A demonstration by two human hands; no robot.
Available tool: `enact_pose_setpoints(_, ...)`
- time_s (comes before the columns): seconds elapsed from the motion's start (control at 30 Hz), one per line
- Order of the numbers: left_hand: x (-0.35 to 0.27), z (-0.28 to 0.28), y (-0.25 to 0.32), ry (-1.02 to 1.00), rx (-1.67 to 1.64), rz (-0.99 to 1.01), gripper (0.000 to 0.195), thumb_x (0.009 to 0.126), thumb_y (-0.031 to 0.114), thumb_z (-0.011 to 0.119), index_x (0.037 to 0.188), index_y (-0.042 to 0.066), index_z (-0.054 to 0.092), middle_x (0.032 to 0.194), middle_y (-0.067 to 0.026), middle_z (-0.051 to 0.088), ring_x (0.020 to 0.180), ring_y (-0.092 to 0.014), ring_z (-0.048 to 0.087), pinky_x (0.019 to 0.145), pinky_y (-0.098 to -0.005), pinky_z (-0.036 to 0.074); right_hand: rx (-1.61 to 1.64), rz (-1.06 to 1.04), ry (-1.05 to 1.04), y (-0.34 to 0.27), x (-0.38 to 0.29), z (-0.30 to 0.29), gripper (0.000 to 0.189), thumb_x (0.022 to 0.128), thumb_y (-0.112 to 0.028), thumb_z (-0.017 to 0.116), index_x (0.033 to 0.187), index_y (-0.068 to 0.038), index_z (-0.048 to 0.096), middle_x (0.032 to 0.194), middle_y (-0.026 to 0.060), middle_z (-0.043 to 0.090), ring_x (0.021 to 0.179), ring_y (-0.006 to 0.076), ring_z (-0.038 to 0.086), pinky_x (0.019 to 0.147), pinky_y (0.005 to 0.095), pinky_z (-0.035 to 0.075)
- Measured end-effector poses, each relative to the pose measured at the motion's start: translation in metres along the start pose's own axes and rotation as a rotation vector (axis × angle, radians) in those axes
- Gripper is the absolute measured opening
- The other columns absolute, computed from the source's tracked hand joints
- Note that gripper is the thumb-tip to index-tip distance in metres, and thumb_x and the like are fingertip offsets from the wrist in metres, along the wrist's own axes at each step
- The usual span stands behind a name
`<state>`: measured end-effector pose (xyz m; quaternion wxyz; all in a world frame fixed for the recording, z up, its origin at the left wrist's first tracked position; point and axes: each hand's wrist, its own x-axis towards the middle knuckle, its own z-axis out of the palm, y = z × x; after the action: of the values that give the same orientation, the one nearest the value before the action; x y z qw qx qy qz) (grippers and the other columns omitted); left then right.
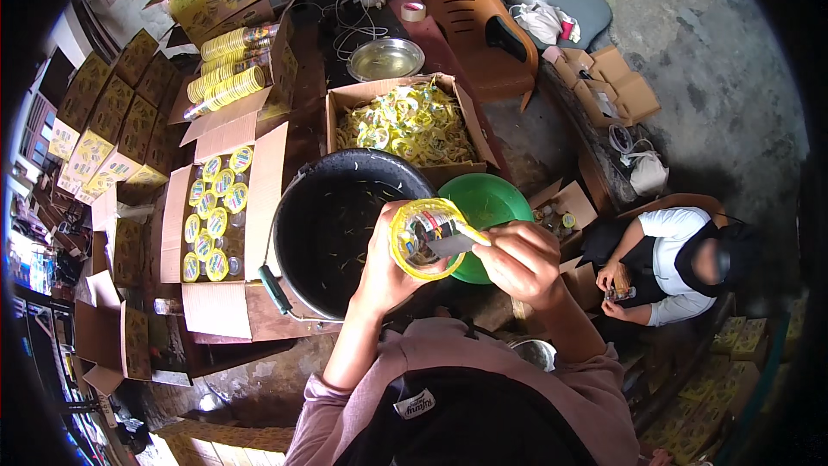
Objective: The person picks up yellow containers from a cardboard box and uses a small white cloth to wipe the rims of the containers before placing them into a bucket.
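Note:
My left hand (383,265) is wrapped around a clear plastic cup (420,239) with a yellow rim and printed sides, its mouth turned up towards me. At the cup's right side, my right hand (522,259) pinches a thin flat grey blade (451,245), which lies across the cup's mouth. A yellow strip (473,232) of the rim stands out beside the blade and reaches my right fingertips. Whether the strip is fully apart from the cup cannot be made out. Below the cup are a black bucket (323,226) of dark liquid with floating scraps and a green basin (485,200).
A carton (336,103) heaped with yellow strips stands behind the bucket. To the left, another carton (169,226) holds lidded cups; stacked cups (233,90) lie beyond. A metal bowl (386,59), tape roll (413,11) and orange chair (472,19) are farther back. A seated person (679,265) handles a cup at right.

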<state>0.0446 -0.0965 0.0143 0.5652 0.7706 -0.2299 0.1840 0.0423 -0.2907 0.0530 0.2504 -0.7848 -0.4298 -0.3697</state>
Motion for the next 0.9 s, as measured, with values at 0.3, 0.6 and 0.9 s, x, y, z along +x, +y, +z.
enact_pose_setpoints(0.3, -0.004, 0.001, 0.005, -0.039, 0.011, 0.098, 0.06, 0.059, 0.011, 0.079, 0.109, 0.003, 0.047, 0.102, -0.0136, 0.053, 0.091, -0.03, 0.054, 0.079, -0.0373, 0.045, -0.182, -0.139, 0.035, 0.003, 0.006, -0.005, 0.009, 0.064, -0.002, 0.065, 0.073, -0.001, 0.064, 0.077, 0.0062, 0.062, 0.072, 0.0159, 0.059, 0.061, 0.0267, 0.052)
enact_pose_setpoints(0.6, 0.0, 0.0, 0.012, -0.193, -0.086, 0.079, 0.061, 0.057, 0.012, 0.08, 0.107, 0.001, 0.048, 0.101, -0.0151, 0.054, 0.091, -0.03, 0.055, 0.08, -0.037, 0.045, -0.157, -0.23, -0.009, 0.012, 0.005, -0.008, 0.007, 0.064, -0.002, 0.063, 0.071, 0.0, 0.063, 0.076, 0.0068, 0.061, 0.076, 0.0168, 0.06, 0.064, 0.0276, 0.053)
enact_pose_setpoints(0.9, 0.004, -0.007, 0.003, -0.424, -0.152, 0.062, 0.075, 0.056, 0.017, 0.082, 0.119, -0.001, 0.045, 0.112, -0.0168, 0.053, 0.103, -0.031, 0.054, 0.09, -0.0366, 0.042, -0.07, -0.241, -0.059, 0.021, -0.005, -0.007, 0.012, 0.065, -0.007, 0.066, 0.076, -0.002, 0.068, 0.079, 0.0064, 0.065, 0.079, 0.018, 0.062, 0.068, 0.0301, 0.054)
